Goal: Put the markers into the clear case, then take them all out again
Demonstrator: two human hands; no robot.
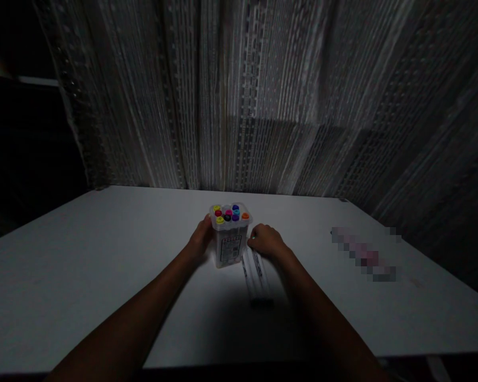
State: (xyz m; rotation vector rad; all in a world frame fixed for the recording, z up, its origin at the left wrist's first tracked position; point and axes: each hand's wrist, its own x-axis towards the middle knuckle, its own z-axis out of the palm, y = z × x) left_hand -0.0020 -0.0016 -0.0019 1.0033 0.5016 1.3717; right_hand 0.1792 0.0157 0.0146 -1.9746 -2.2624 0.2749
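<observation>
A clear plastic box of markers [231, 248] stands upright on the white table, a printed label on its front. Yellow, red, pink, purple, blue, orange and black marker ends [228, 213] show at its top. My left hand [201, 236] is closed against the box's left side, its fingertips partly hidden behind it. To the right of the box, several pale markers [256, 273] with dark near ends lie side by side on the table. My right hand [266, 240] is curled at their far ends, fingers pinched; what they hold is too dark to tell.
The white table [103, 276] stretches out on both sides. A blurred-out pinkish object [362, 254] lies on the right. Behind the table's far edge hangs a patterned grey curtain [223, 106]. The scene is dim, with shadow near the front edge.
</observation>
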